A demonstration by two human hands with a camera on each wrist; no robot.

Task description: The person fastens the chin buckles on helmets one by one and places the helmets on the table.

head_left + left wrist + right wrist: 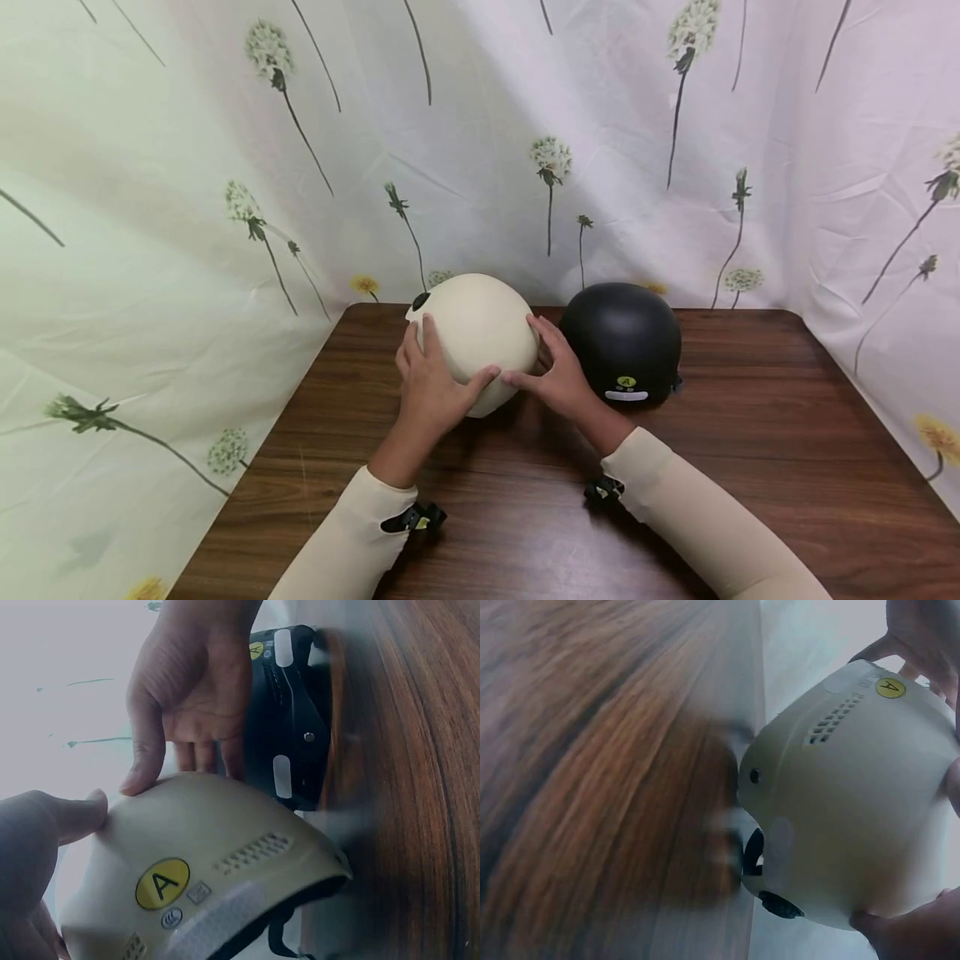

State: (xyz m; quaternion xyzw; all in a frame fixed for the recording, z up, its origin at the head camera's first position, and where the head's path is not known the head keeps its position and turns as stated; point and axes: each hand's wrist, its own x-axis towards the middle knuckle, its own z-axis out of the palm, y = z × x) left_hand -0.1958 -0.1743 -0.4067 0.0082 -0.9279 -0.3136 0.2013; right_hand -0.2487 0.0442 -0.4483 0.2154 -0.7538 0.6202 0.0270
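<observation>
A cream helmet [476,329] is held between both hands near the back of the table. My left hand [433,385] grips its left side, thumb on the near face and fingers spread over the shell. On the opposite side, my right hand [561,373] holds it with thumb and fingers apart. The left wrist view shows a yellow "A" sticker [163,883], vent holes and a dark strap [279,936] below the rim. Its rim looks tilted relative to the table. The helmet's inside is hidden.
A black helmet [622,333] with a yellow "A" sticker stands just right of the cream one, close to my right hand. Both are on a dark wooden table [510,517]. A white curtain [480,167] with dandelion prints hangs behind and along the sides.
</observation>
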